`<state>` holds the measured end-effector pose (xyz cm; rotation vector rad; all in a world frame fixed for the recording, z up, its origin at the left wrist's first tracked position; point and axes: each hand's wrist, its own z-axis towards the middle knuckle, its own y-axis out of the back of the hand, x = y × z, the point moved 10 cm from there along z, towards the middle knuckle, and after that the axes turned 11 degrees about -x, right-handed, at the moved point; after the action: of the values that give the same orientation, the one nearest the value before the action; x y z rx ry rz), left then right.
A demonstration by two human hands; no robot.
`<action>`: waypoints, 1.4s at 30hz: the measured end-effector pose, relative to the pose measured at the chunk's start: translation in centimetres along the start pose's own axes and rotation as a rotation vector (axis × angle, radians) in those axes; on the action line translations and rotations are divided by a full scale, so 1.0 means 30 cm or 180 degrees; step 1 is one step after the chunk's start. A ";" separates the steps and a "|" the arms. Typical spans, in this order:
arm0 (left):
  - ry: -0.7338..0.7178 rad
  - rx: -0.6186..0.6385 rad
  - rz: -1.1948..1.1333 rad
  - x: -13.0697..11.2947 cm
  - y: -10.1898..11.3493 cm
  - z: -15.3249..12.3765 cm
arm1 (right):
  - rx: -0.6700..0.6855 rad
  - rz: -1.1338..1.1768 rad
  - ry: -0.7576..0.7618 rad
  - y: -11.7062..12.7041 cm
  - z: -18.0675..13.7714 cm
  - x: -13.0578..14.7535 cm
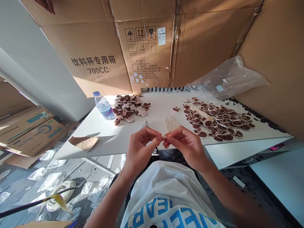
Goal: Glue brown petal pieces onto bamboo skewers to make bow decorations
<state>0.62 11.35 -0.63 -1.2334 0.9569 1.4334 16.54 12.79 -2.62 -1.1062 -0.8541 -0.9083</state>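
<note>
In the head view, my left hand point(143, 142) and my right hand point(186, 144) meet above the table's front edge. Both are closed in a pinch on a short stretch of cream cord point(163, 137); most of it is hidden by the fingers. Just beyond my right hand lies a bundle of loose cream cords point(171, 123). A pointed metal tool point(145, 124), its kind unclear, lies behind my left hand. To the right spreads a heap of brown discs with cream edges and tied cord bows point(215, 118). Another pile of brown and cream round pieces point(129, 107) sits back left.
A water bottle point(104, 106) stands beside the left pile. Torn cardboard point(84, 143) lies at the table's point(114, 142) left front edge. Tall cardboard point(147, 41) walls the back; a clear plastic bag point(228, 79) rests at back right. Coiled cable point(60, 194) and plastic bags litter the floor.
</note>
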 end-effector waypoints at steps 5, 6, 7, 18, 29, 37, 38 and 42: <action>0.0289 -0.0071 -0.0625 0.009 -0.011 -0.008 | 0.0000 0.0320 -0.0097 -0.007 -0.001 -0.024; 0.0320 -0.0080 -0.0698 0.009 -0.013 -0.009 | 0.0018 0.0346 -0.0085 -0.010 -0.001 -0.022; 0.0343 -0.0071 -0.0744 0.009 -0.016 -0.010 | 0.0047 0.0336 -0.0059 -0.014 -0.002 -0.018; -0.0600 -0.0001 0.0494 -0.070 -0.018 -0.034 | 0.0089 -0.1429 0.1262 -0.006 -0.022 0.116; -0.0919 -0.0120 0.1208 -0.068 -0.009 -0.020 | 0.0172 -0.2117 0.1775 -0.013 -0.020 0.129; -0.0507 -0.0004 0.0645 -0.056 0.005 -0.009 | -0.0050 -0.1067 0.0822 0.023 -0.006 0.083; -0.0418 0.0031 0.0511 -0.050 0.006 -0.007 | -0.0073 -0.0912 0.0725 0.023 -0.007 0.080; -0.0063 0.0108 -0.0075 -0.017 0.003 -0.004 | -0.0177 -0.0418 0.0410 0.021 -0.012 0.061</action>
<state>0.56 11.14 -0.14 -1.1999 0.9465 1.4032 17.86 12.25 -1.27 -1.0366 -0.8060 -1.1064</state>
